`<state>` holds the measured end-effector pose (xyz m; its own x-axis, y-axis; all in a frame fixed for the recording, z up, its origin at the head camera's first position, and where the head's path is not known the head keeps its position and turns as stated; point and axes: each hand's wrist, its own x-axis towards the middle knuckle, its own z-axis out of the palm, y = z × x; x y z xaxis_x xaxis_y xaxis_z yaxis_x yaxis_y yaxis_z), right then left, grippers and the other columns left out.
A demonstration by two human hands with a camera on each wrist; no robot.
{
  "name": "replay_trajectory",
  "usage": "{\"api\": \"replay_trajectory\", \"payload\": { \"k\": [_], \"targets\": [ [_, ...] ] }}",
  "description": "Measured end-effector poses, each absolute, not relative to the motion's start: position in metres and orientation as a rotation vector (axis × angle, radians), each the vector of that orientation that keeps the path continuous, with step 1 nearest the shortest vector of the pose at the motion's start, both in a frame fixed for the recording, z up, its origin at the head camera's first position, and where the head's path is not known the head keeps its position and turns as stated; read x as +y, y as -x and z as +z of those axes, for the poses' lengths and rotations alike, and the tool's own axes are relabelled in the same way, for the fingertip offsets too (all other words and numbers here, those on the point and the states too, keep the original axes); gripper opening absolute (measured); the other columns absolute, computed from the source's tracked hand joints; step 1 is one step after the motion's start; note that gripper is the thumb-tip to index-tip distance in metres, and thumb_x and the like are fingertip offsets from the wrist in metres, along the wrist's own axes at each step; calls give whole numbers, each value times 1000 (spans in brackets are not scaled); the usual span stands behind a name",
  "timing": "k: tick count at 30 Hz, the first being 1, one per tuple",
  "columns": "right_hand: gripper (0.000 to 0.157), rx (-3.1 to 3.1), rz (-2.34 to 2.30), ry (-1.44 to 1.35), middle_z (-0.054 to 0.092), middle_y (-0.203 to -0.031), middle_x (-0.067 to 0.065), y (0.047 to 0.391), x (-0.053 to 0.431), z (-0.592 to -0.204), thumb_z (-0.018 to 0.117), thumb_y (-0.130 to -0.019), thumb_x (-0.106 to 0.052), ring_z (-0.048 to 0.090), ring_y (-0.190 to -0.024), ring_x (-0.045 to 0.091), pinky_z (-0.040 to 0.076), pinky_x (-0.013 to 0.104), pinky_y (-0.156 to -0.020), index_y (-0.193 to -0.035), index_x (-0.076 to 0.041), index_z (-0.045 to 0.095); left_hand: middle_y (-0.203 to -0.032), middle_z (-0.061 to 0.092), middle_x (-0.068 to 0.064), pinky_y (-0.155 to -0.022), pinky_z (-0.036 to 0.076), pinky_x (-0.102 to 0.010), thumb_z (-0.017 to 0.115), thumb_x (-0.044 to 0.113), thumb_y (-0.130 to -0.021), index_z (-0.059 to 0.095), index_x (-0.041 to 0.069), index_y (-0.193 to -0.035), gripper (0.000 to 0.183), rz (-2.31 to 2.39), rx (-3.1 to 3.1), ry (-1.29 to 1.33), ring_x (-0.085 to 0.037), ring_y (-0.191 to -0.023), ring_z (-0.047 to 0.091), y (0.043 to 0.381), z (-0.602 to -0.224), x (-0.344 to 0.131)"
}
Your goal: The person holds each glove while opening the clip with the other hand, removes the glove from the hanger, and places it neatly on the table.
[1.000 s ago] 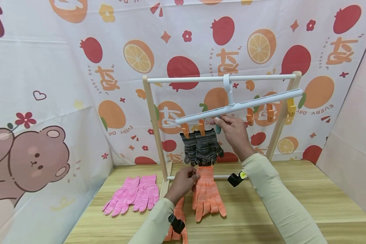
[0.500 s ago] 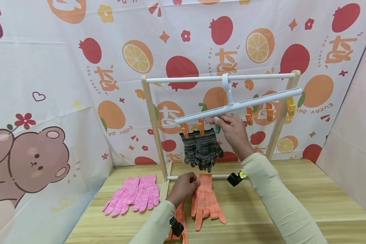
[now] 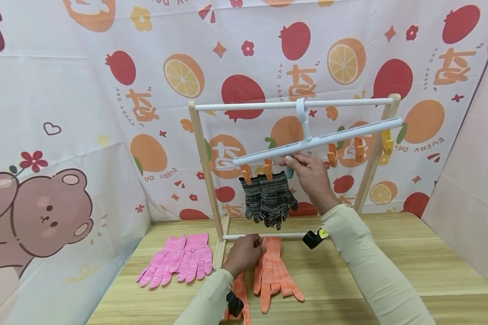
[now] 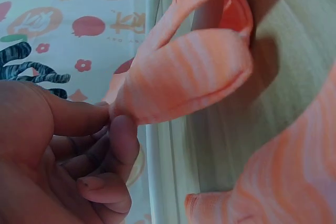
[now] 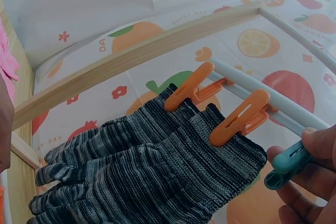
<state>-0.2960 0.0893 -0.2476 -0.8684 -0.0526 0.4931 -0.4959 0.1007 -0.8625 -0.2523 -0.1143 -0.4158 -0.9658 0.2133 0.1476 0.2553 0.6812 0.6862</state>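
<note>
My left hand (image 3: 245, 255) pinches an orange knit glove (image 3: 274, 273) near its cuff. The glove hangs fingers down, close over the table, just in front of the rack's lower bar. In the left wrist view, thumb and forefinger meet on the orange fabric (image 4: 178, 77). Up at the hanger (image 3: 317, 142), my right hand (image 3: 314, 176) grips a teal clip (image 5: 290, 163) between thumb and fingers. Left of that clip, two orange clips (image 5: 241, 116) hold black-and-grey striped gloves (image 5: 157, 156) by their cuffs. A second orange glove (image 3: 240, 293) lies on the table, partly hidden by my left forearm.
The pale blue hanger tilts, left end low, from the rack's top bar (image 3: 244, 107). Several spare clips hang at its right, including a yellow one (image 3: 387, 142). Two pink gloves (image 3: 195, 257) lie on the table at left. A printed curtain (image 3: 154, 113) stands behind.
My left hand has lowered the orange glove, which now hangs below the striped gloves and apart from them. The right hand stays on the teal clip.
</note>
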Motion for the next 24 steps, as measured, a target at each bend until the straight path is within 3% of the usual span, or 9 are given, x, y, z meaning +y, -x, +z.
{"api": "replay_trajectory", "payload": {
  "k": [8, 15, 22, 24],
  "targets": [
    [32, -2052, 1825, -525, 74, -115, 14, 296, 89, -248, 64, -102, -25, 58, -126, 17, 37, 46, -112, -124, -4, 73, -57, 36, 4, -50, 29, -31, 64, 9, -95, 53, 14, -73, 26, -1002, -2890, 401, -12, -51, 34, 251, -421, -116],
    [32, -2061, 1816, -527, 73, -115, 14, 295, 89, -248, 64, -102, -27, 58, -126, 17, 37, 47, -111, -124, -5, 73, -58, 39, 4, -50, 29, -31, 68, 8, -92, 56, 11, -74, 22, -989, -2903, 404, -12, -51, 35, 248, -422, -118],
    [33, -2043, 1825, -546, 73, -113, 18, 296, 88, -248, 63, -103, -25, 60, -121, 19, 39, 47, -107, -122, 0, 72, -55, 26, 5, -48, 22, -31, 72, 9, -89, 42, 16, -63, 40, -963, -2937, 387, -13, -48, 24, 248, -423, -118],
    [34, -2045, 1827, -546, 73, -113, 19, 296, 88, -248, 63, -103, -25, 59, -121, 18, 39, 46, -107, -122, 1, 72, -56, 29, 4, -49, 22, -32, 72, 10, -89, 46, 15, -63, 37, -947, -2957, 373, -13, -49, 25, 249, -423, -118]
  ]
}}
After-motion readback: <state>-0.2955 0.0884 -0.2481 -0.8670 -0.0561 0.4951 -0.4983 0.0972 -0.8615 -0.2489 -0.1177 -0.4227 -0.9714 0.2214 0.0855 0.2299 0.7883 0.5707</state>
